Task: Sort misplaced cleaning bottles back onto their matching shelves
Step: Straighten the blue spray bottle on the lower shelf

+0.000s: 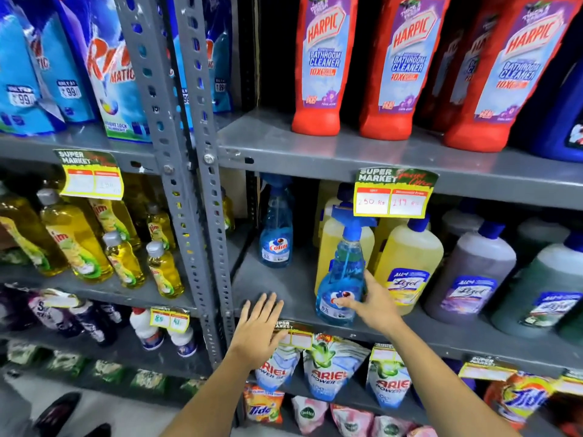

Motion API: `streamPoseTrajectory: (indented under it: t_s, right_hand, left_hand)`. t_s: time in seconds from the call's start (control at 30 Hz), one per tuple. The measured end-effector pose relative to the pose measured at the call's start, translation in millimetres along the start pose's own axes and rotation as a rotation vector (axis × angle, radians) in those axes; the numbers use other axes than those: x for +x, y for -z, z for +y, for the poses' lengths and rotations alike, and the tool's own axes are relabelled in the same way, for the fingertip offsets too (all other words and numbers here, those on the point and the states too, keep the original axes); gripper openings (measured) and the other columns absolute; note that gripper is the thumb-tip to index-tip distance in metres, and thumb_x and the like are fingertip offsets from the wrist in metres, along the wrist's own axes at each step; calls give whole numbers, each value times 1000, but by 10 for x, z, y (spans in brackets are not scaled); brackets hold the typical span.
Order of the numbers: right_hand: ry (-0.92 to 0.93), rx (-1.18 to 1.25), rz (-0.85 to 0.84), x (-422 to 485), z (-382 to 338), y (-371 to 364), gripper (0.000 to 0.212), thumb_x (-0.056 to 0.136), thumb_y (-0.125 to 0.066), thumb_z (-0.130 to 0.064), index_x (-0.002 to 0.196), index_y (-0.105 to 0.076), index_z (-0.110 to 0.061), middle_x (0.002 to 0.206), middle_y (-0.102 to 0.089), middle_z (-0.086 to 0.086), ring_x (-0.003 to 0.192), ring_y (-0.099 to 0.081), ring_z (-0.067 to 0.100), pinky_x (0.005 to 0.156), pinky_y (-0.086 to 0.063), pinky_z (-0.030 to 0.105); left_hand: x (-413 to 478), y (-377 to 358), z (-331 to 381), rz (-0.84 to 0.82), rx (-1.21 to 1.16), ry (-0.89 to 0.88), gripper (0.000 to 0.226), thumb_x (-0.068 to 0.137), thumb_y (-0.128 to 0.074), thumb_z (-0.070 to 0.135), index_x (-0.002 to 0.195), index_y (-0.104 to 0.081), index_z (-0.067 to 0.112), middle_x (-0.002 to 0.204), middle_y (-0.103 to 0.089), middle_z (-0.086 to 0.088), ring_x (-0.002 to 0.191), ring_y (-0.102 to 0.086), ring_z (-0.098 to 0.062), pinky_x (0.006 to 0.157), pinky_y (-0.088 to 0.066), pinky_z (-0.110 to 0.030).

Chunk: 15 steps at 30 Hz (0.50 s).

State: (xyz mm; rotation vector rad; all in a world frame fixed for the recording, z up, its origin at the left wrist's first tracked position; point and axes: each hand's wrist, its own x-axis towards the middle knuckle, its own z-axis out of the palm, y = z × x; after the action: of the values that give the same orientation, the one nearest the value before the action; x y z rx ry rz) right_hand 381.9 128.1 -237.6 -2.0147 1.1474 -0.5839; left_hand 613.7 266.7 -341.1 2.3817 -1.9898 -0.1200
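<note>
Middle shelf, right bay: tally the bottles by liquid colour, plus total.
Blue spray bottles: 2, one at the back left, one at the front under the right hand
Yellow bottles: at least 3, others may be hidden behind
Purple bottle: 1
Green bottle: 1
Total: 7 clearly visible; dim shapes further back can't be counted.

Grey metal shelves (315, 149) fill almost the whole view. Two grey posts (192, 171) with rows of little holes stand side by side and split the racks into a left part and a right part. Yellow price tags (391, 200) hang on the front edges of the shelves. Down in the near left corner is a bit of pale floor (104, 411). The light is bright and even.
</note>
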Motion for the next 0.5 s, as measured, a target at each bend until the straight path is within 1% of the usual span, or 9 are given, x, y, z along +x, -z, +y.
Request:
streamPoseTrajectory:
  t_s: [0.07, 0.1, 0.17, 0.23, 0.37, 0.43, 0.5]
  right_hand:
    - [-13, 12, 17, 4, -35, -70, 70, 73, -83, -28, 133, -47, -20, 114, -69, -3, 103, -66, 17, 88, -53, 32]
    - [-17, 24, 27, 6, -59, -108, 68, 73, -84, -26, 131, -49, -18, 114, -69, -2, 103, -66, 16, 87, -53, 31]
    - [-12, 27, 45, 16, -89, -202, 67, 71, -85, -29, 128, -51, -17, 115, -71, 1, 104, -68, 19, 88, -55, 35]
    - [-5, -2, 55, 23, -124, -292, 68, 71, -84, -33, 128, -51, -17, 116, -71, 3, 106, -67, 22, 89, -55, 40]
    - [33, 0, 56, 61, -260, -457, 70, 73, -83, -30, 132, -49, -16, 119, -70, 3, 109, -66, 21, 90, -53, 32]
    - [63, 10, 34, 83, -344, -548, 66, 73, -82, -29, 129, -50, -13, 118, -69, 3, 108, -65, 20, 90, -52, 32]
    - [68, 2, 35, 119, -414, -642, 59, 74, -82, -28, 121, -52, -12, 114, -70, 4, 104, -66, 21, 86, -53, 33]
  left_hand:
    - [-3, -56, -25, 34, 21, -12, 66, 96, -22, 57, 143, -44, 15, 147, -46, -6, 134, -43, -26, 107, -15, -45]
    - [-6, -62, -32, 35, 25, -12, 67, 97, -19, 58, 144, -41, 15, 148, -44, -6, 135, -41, -26, 108, -14, -46]
    - [-6, -85, -33, 46, 25, -15, 69, 98, -12, 58, 145, -39, 15, 149, -42, -6, 137, -38, -27, 109, -13, -46]
    - [-2, -87, -26, 62, 16, -23, 70, 99, -11, 58, 146, -38, 14, 150, -41, -8, 138, -37, -27, 109, -13, -47]
    - [-18, -90, -39, 99, 1, -50, 67, 100, -16, 57, 147, -36, 14, 152, -38, -8, 139, -34, -27, 110, -12, -46]
    - [-33, -97, -80, 128, 0, -77, 65, 101, -18, 55, 148, -34, 14, 153, -35, -7, 141, -31, -26, 111, -11, -44]
    - [-49, -102, -122, 141, -17, -100, 64, 102, -19, 54, 147, -35, 12, 154, -34, -8, 141, -30, -25, 113, -11, -42]
